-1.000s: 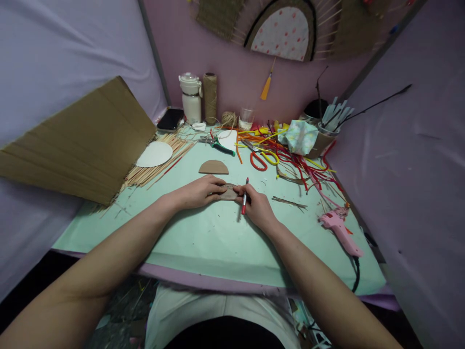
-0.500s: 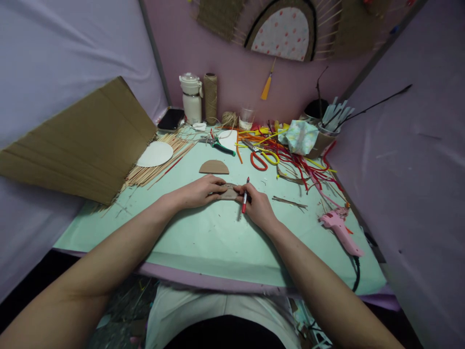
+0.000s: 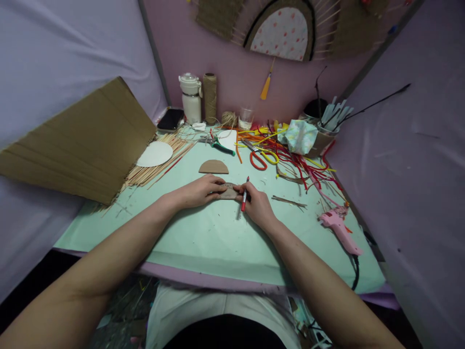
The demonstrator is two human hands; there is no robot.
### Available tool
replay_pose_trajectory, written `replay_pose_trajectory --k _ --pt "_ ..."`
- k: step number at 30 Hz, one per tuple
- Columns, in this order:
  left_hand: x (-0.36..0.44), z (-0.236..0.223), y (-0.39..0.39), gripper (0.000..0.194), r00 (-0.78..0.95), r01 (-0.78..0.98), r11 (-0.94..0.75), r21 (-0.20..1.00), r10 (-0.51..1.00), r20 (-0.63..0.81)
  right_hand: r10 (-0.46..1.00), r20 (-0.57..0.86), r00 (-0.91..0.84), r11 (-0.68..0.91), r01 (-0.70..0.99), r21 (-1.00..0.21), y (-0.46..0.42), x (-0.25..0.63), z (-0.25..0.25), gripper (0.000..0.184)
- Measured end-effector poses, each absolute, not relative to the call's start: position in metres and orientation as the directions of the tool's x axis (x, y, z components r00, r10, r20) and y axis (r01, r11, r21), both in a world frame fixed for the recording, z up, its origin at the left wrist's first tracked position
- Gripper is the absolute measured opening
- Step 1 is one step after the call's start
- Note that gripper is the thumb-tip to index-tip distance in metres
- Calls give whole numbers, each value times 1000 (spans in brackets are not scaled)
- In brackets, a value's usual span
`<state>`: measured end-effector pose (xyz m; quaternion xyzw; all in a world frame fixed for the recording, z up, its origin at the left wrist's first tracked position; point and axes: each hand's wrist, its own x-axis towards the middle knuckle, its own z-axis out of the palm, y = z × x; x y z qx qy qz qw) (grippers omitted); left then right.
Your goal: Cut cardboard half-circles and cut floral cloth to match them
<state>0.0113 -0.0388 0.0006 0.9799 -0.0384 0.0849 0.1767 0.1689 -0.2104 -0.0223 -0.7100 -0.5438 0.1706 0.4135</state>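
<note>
Between my hands lies a small brown cardboard piece (image 3: 229, 193) with a curved top edge, partly covered by fingers. The fingers of my left hand (image 3: 204, 191) grip its left end. My right hand (image 3: 258, 201) holds a red pen (image 3: 244, 199) slantwise between its fingers, and its fingertips also pinch the right end of the cardboard piece. Just beyond my hands a cardboard half-disc (image 3: 213, 167) lies flat on the green-covered table (image 3: 203, 237).
Scissors (image 3: 259, 157), green-handled pliers (image 3: 222, 148) and a heap of coloured pipe cleaners (image 3: 290, 155) lie at the back. A pink glue gun (image 3: 340, 231) rests at right, near thin twigs (image 3: 289, 201). At left, a large cardboard sheet (image 3: 83, 140) leans over thin sticks (image 3: 145, 177).
</note>
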Motion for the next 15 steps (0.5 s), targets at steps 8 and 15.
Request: replay_pose_trajectory --k 8,15 --pt "12 1 -39 29 979 -118 -933 341 -52 199 906 221 360 -70 644 -761 -211 168 -21 10" --pt "12 0 -39 28 977 -117 -935 334 -48 208 904 221 366 -74 643 -762 -210 168 -22 12"
